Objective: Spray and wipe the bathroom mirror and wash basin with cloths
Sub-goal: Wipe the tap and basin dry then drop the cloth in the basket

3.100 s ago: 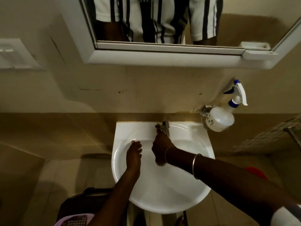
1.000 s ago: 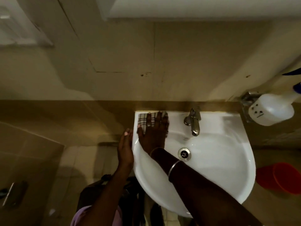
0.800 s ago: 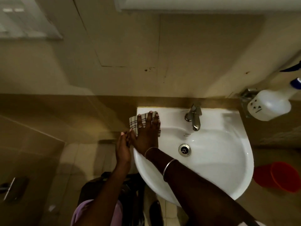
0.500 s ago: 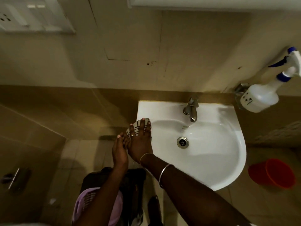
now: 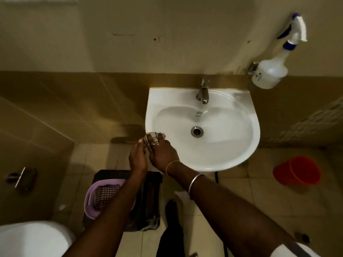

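A white wash basin [image 5: 246, 127] with a chrome tap [image 5: 202, 92] and a drain [image 5: 197, 131] hangs on the tiled wall. My right hand [image 5: 162, 152] presses a checked cloth [image 5: 153, 137] flat onto the basin's front left rim, fingers spread over it. My left hand [image 5: 138, 156] is just outside the rim, its fingertips touching the cloth's left edge. A white spray bottle [image 5: 272, 71] with a blue trigger hangs on the wall at the right of the basin. The mirror is out of view.
On the floor below the basin a lilac basket [image 5: 92, 197] holds a checked cloth, standing on a dark mat [image 5: 150, 201]. A red bucket [image 5: 297, 172] lies at the right. A white toilet [image 5: 33, 238] shows at the bottom left.
My right hand has slid the cloth from the basin's back left corner down along the left rim to the front left. The left hand followed beside it. The view tilted down.
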The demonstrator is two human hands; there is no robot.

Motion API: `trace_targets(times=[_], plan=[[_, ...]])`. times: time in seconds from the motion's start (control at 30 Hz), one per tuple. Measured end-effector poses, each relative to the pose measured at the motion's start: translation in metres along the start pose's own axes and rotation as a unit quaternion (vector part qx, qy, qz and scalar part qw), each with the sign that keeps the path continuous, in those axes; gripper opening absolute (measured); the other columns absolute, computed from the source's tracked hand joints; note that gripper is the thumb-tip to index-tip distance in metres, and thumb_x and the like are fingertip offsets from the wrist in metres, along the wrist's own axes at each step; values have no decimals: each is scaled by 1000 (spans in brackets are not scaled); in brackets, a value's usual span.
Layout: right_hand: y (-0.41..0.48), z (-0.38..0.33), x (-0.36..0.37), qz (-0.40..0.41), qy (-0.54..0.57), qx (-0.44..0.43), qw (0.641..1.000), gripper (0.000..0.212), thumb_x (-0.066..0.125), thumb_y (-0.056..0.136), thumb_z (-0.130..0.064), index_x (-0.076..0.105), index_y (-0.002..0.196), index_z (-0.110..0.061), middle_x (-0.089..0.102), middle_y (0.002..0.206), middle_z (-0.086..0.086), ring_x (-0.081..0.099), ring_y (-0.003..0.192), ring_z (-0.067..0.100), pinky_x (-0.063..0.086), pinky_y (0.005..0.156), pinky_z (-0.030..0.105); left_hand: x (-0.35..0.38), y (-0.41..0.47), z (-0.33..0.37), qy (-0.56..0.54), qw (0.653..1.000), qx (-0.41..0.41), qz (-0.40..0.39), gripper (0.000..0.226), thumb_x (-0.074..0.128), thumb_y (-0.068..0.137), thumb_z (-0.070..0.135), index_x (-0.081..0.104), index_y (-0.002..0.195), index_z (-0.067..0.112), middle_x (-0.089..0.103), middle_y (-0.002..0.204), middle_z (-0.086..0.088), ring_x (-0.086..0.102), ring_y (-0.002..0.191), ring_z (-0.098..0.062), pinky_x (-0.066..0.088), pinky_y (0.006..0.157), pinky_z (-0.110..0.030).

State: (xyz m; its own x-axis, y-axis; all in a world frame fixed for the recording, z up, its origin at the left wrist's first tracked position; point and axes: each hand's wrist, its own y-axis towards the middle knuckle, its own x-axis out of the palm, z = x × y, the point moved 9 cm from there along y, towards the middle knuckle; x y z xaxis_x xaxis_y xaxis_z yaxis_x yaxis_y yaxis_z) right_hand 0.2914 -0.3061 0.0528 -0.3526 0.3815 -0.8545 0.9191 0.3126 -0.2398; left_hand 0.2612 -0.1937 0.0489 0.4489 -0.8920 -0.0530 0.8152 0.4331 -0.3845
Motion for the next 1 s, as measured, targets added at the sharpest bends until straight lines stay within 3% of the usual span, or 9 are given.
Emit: trace_targets(times=[0.13, 0.33, 0.5, 0.7, 0.8, 1.0], plan=[[-30, 14, -5, 7, -50, -21, 999, 82, 54, 94, -30, 10, 162, -35, 24, 164, 23, 48, 129, 46, 48, 102, 52, -2, -31, -5, 1, 1000, 11, -17, 25, 49, 106, 39, 73, 103, 34, 75, 111, 1, 68, 114, -20, 51, 93, -34], [-84, 67, -20, 4, -84, -59, 995, 77, 49, 93, -49, 13, 160, -38, 40, 156, 7, 56, 117, 36, 52, 93, 47, 1, -69, -10, 13, 999, 22, -44, 26, 49, 109, 28, 74, 105, 32, 75, 117, -5, 66, 118, -21, 50, 101, -35], [-108, 92, -36, 24, -132, -61, 989, 71, 46, 93, -59, 30, 157, -32, 53, 143, 2, 60, 111, 30, 50, 86, 40, 6, -81, -10, 27, 998, 45, -46, 32, 51, 108, 30, 73, 127, 17, 75, 122, 0, 66, 120, -18, 52, 103, -36], [-64, 42, -27, 39, -44, 8, 998, 70, 42, 96, -63, 34, 154, -24, 55, 141, 10, 60, 116, 35, 51, 93, 46, 7, -70, 7, 33, 996, 77, -17, 32, 52, 108, 24, 70, 131, 12, 73, 121, 0, 66, 110, -5, 47, 79, -4], [-37, 20, -20, 54, -32, 17, 998, 68, 45, 97, -56, 32, 155, -23, 53, 141, 14, 60, 116, 37, 53, 92, 48, 2, -61, 19, 53, 992, 115, -7, 33, 50, 109, 23, 69, 133, 11, 72, 121, 1, 63, 106, 3, 46, 81, 0], [-65, 45, -19, 53, -97, -50, 993, 71, 52, 95, -50, 28, 157, -26, 50, 145, 13, 62, 108, 36, 51, 84, 44, 10, -62, 34, 97, 984, 149, -13, 33, 50, 109, 23, 69, 133, 12, 70, 127, 4, 62, 118, -8, 43, 85, 2]])
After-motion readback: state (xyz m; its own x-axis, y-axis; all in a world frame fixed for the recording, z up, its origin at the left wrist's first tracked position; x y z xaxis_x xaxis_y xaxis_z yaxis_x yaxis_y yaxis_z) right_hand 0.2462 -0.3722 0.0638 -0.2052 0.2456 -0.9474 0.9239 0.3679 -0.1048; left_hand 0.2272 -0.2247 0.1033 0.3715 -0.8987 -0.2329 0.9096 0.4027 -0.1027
